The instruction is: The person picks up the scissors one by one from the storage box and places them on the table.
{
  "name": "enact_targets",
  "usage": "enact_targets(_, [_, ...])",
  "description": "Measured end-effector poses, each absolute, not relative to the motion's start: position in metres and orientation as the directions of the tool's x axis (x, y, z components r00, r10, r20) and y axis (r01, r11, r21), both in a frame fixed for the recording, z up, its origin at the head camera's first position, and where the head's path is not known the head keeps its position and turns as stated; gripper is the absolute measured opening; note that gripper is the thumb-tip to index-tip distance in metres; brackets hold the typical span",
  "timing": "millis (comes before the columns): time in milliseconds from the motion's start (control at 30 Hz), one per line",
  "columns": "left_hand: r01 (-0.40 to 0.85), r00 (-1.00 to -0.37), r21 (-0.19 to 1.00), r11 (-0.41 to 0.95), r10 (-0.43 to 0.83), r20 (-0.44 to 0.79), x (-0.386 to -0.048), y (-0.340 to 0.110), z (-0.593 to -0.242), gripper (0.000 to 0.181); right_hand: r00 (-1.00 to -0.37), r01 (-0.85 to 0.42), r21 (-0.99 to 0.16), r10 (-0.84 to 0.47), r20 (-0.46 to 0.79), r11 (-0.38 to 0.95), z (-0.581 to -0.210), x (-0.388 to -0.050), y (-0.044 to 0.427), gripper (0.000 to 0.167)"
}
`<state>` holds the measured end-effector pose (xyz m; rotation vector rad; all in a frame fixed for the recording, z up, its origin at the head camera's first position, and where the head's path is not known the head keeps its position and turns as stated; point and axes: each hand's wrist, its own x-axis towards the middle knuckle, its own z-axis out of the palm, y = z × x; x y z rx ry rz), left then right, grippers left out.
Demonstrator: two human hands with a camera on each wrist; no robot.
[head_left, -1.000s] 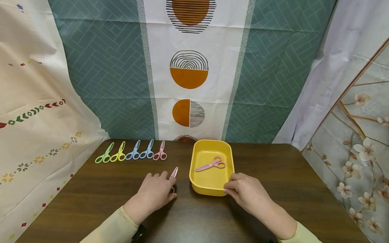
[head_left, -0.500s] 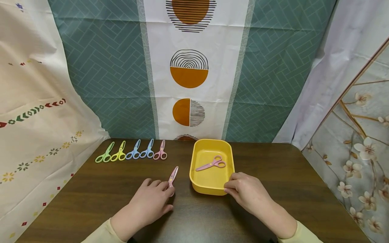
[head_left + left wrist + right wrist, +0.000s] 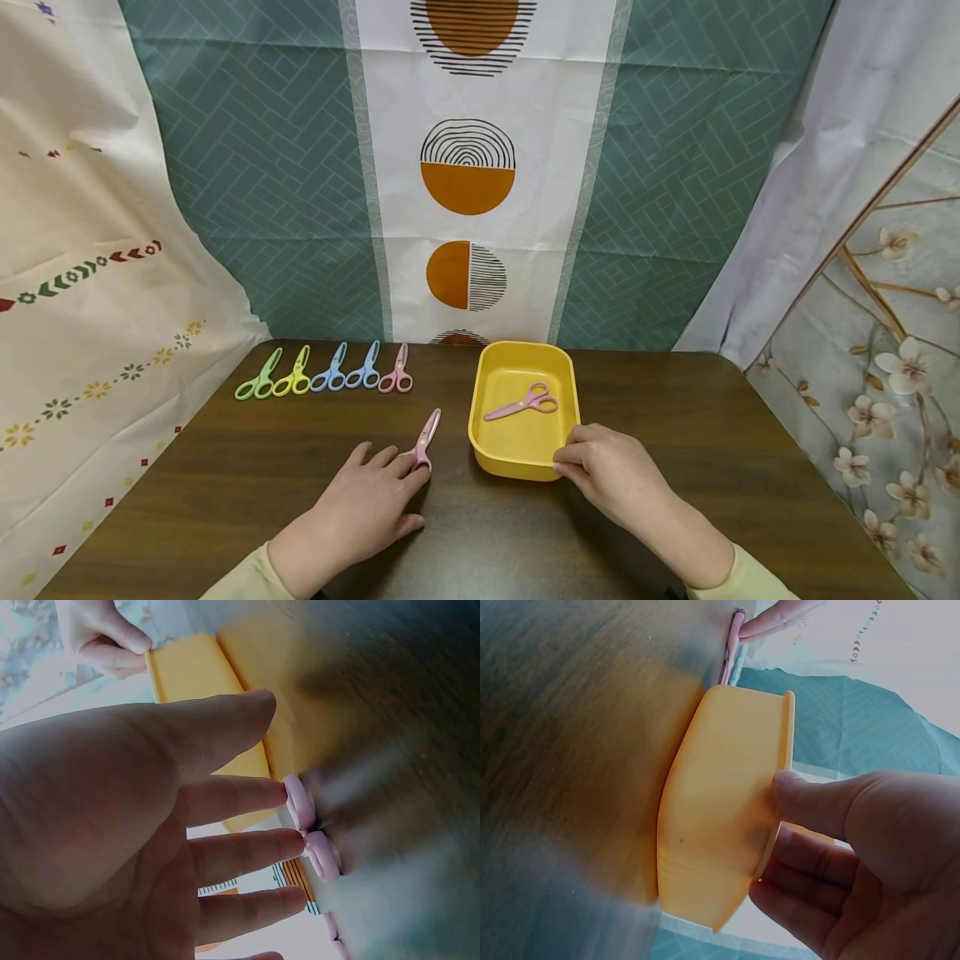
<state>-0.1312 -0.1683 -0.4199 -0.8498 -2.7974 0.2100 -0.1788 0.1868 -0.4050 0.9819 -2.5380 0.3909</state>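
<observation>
Pink scissors (image 3: 427,440) lie on the table left of a yellow tray (image 3: 517,470), blades pointing away. My left hand (image 3: 360,508) has its fingers spread, and fingertips touch the handle loops (image 3: 324,855) in the left wrist view. Its thumb stands apart from the scissors. At the tray's near right corner, my right hand (image 3: 611,471) pinches the rim; thumb outside and fingers inside show in the right wrist view, on the tray wall (image 3: 720,772). A second pair of pink scissors (image 3: 525,403) rests inside the tray.
Along the table's far left edge runs a row of scissors: green (image 3: 258,375), yellow (image 3: 294,372), two blue (image 3: 330,369) and pink (image 3: 396,371). Patterned cloth (image 3: 300,167) hangs behind the dark wooden table (image 3: 675,400), with more cloth at both sides.
My left hand has loosened from the pink scissors and drawn back toward me and to the left, uncovering more of them. My right hand and the tray have stayed in place.
</observation>
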Motion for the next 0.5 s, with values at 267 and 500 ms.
enact_targets(267, [0.530, -0.824, -0.159, 0.833, 0.550, 0.134, -0.1323, -0.1657, -0.4195, 0.063, -0.684, -0.681, -0.112, -0.575, 0.449, 0.723, -0.4056, -0.1787, 0.1865, 0.014])
enact_targets(500, [0.531, -0.824, -0.146, 0.835, 0.549, 0.139, -0.1346, -0.1633, -0.4223, 0.061, -0.686, -0.677, -0.104, -0.573, 0.448, 0.728, -0.4061, -0.1787, 0.1858, 0.015])
